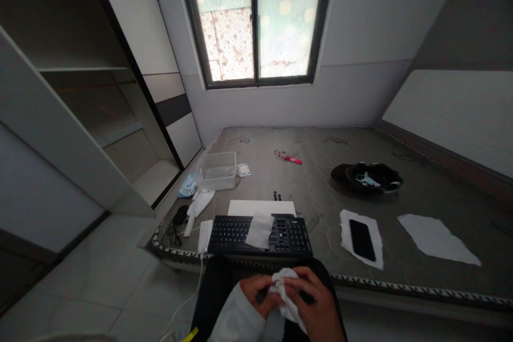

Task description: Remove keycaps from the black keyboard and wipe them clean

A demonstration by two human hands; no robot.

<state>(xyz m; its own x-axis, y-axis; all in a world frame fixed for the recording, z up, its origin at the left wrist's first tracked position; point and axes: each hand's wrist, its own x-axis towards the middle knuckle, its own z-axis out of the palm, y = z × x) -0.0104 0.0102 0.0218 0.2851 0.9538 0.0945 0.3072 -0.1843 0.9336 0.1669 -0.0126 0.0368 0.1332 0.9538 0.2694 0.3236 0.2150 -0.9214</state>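
Low at the frame's bottom edge, the left hand (259, 294) and right hand (310, 299) meet over the lap, wrists angled inward, fingers curled and pinched together on a crumpled white wipe (285, 291) bunched between them. Just beyond lies a black keyboard (288, 238), flat and rectangular, with another soft white tissue (259, 230) draped across its keys. To the right, a glossy black phone (362, 240) rests on a torn paper sheet (344, 227). Farther back stand a clear plastic box (216, 171) and a dark rounded helmet (366, 177).
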